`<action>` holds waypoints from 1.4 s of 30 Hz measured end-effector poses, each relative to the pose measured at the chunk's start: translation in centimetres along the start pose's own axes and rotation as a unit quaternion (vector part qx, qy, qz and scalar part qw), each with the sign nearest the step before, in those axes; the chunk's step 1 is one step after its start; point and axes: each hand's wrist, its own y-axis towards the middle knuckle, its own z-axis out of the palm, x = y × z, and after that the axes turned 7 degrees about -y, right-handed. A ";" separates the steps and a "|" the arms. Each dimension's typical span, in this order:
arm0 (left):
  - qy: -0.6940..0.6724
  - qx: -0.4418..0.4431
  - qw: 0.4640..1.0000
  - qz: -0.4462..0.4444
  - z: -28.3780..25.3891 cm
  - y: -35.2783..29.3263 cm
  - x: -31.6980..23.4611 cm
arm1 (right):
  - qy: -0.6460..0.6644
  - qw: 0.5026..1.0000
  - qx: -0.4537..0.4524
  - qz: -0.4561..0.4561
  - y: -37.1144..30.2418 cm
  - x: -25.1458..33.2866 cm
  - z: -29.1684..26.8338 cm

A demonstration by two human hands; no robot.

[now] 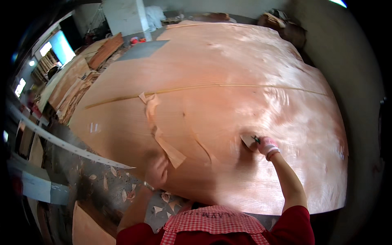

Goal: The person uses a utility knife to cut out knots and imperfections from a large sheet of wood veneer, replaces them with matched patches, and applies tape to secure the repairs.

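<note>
My right hand (267, 148), in a pink and white glove, is closed around the handle of a broad-bladed scraper (248, 141). Its blade lies low over a large reddish wood veneer sheet (228, 110), right of the middle. Bare and smeared by motion, my left hand (157, 169) is at the sheet's near left edge; its fingers cannot be made out. Close by that hand, a torn, curled veneer strip (169, 151) lies on the sheet. A thinner sliver (200, 143) lies between the strip and the scraper. A long narrow yellowish strip (171, 90) runs across the sheet.
Stacked veneer pieces (77, 92) stand at the far left. A perforated pale metal strip (73, 143) crosses the near left, above a floor (139, 192) littered with wood scraps. A grey patch (143, 50) lies at the far left corner; a wall (347, 53) flanks the right.
</note>
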 end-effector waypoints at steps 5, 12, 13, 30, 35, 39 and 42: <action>-0.270 -0.058 0.902 -0.331 -5.0 -9.5 14.6 | -0.049 0.998 -0.036 -0.030 -1.1 2.7 -0.1; -0.725 -0.056 0.664 0.175 -31.2 5.9 -0.5 | -0.076 0.997 -0.015 -0.001 -2.0 1.4 -0.4; -0.722 -0.049 0.656 0.214 -31.9 6.3 -2.1 | -0.069 0.997 -0.030 -0.014 -1.8 1.1 -0.2; -0.608 -0.383 0.690 0.089 -25.4 11.4 -5.4 | 0.604 0.640 -0.108 -0.464 -17.4 34.1 -24.8; -0.556 -0.408 0.717 0.102 -23.7 11.1 -3.9 | 0.531 0.731 -0.059 -0.424 -17.8 35.6 -24.9; -0.474 -0.425 0.767 0.075 -23.8 11.0 -4.1 | 0.472 0.748 -0.129 -0.448 -16.8 35.8 -24.6; -0.453 -0.415 0.781 0.110 -24.3 10.7 -5.0 | 0.481 0.775 -0.078 -0.402 -16.7 35.6 -25.2</action>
